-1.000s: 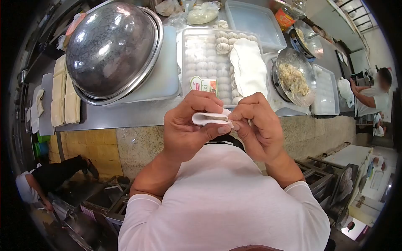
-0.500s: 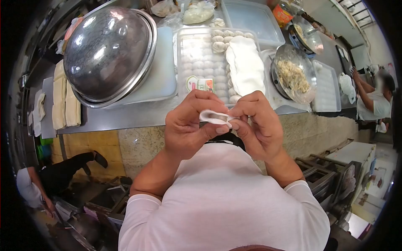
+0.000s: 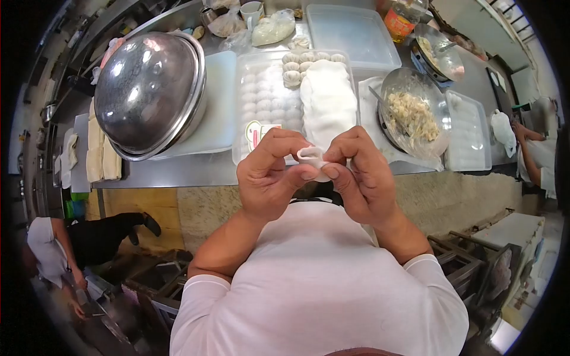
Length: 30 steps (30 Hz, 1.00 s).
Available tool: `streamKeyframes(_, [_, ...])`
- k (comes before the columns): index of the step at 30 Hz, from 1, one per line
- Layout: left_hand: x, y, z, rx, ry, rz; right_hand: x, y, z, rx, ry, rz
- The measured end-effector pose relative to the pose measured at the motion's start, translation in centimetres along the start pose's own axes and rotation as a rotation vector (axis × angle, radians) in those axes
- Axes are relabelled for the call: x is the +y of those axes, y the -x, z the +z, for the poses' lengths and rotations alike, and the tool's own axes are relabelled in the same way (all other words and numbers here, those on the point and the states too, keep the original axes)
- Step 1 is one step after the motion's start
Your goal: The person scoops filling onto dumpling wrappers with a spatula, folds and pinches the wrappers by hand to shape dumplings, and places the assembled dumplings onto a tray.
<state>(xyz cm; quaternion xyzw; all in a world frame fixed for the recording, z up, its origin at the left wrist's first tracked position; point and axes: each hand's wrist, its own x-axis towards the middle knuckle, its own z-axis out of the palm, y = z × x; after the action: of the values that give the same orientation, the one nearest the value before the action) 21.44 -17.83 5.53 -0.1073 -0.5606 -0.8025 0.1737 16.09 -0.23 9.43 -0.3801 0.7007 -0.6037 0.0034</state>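
Dough wrapper up in the air, just past the near edge of the steel table and in front of the white shirt. Sits squarely between left hand and right hand, touching both, so no calling either one nearer. Basically a little cup, open rim facing up, pinched end over on the right. Hard to pick out a long axis from this angle, and can't tell about any filling inside.

Left hand wrapped round the open side, thumb against the near wall and index tip at the far one, other fingers curled. Right hand pinching the other end, thumb and index pressed together on the dough. Both forearms angled inward, pretty much mirror images.

Straight beyond the hands, clear plastic box by the table's near edge, with round pleated dumplings along the box's far edge and white dough sheets down its right edge. Off to the right, shallow metal bowl of pale chunky mix, well apart from the hands.
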Motion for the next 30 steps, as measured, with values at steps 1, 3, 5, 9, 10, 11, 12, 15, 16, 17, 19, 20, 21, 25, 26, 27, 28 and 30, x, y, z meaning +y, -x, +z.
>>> streamKeyframes(1, [0.1,-0.4,0.8,-0.004,-0.026,-0.003,0.4,0.1,-0.5,0.003,-0.009,-0.002])
streamKeyframes(3, [-0.2,-1.2,2.0,-0.007,-0.065,-0.009,1.1,-0.1,-1.4,0.101,-0.142,0.018])
streamKeyframes(5, [-0.7,-1.8,2.6,-0.055,-0.301,0.017,2.0,-0.2,-3.3,0.06,-0.081,-0.03])
streamKeyframes(9, [-2.1,-2.3,5.2,0.135,-0.215,0.059,3.0,-0.8,-5.4,-0.029,0.01,-0.096])
streamKeyframes(10, [-2.2,-2.4,5.3,0.115,-0.256,0.071,3.3,-0.9,-5.7,-0.03,0.003,-0.095])
streamKeyframes(11, [-2.3,-2.6,5.3,0.092,-0.294,0.083,3.5,-1.0,-5.8,-0.014,-0.044,-0.095])
streamKeyframes(12, [-2.3,-2.8,5.2,0.088,-0.297,0.083,3.7,-1.1,-5.9,0.005,-0.088,-0.096])
streamKeyframes(15, [-2.1,-3.5,4.3,0.055,-0.395,0.072,3.8,-1.4,-5.5,0.012,-0.071,-0.029])
streamKeyframes(16, [-2.0,-3.9,3.8,0.008,-0.442,0.069,3.8,-1.5,-5.4,0.025,-0.062,-0.029])
streamKeyframes(17, [-1.8,-4.1,3.2,-0.036,-0.487,0.063,3.8,-1.6,-5.2,-0.009,-0.014,-0.028])
streamKeyframes(19, [-1.5,-4.8,1.5,-0.118,-0.522,0.086,3.9,-2.0,-4.6,-0.043,0.042,-0.019])
streamKeyframes(20, [-1.4,-5.1,0.7,-0.191,-0.563,0.116,4.1,-2.2,-4.1,-0.045,0.009,-0.011])
streamKeyframes(21, [-1.2,-5.4,0.4,-0.194,-0.553,0.116,4.3,-2.4,-3.6,-0.047,-0.023,-0.002])
streamKeyframes(25, [-0.8,-6.7,-3.0,-0.159,0.249,-0.565,6.1,-4.1,-2.6,-0.043,0.166,-0.172])
streamKeyframes(26, [-1.4,-7.0,-4.4,-0.262,0.5,-0.825,6.0,-4.2,-2.1,-0.046,0.173,-0.165])
streamKeyframes(27, [-2.2,-7.3,-5.2,-0.241,0.542,-0.834,5.8,-4.3,-1.5,-0.022,0.151,-0.037])
streamKeyframes(28, [-2.5,-7.4,-5.9,-0.242,0.549,-0.836,5.7,-4.4,-1.0,0.004,0.129,0.089])
streamKeyframes(30, [-2.9,-7.8,-6.8,-0.106,0.376,-0.703,6.6,-3.9,0.1,0.018,0.063,0.202])
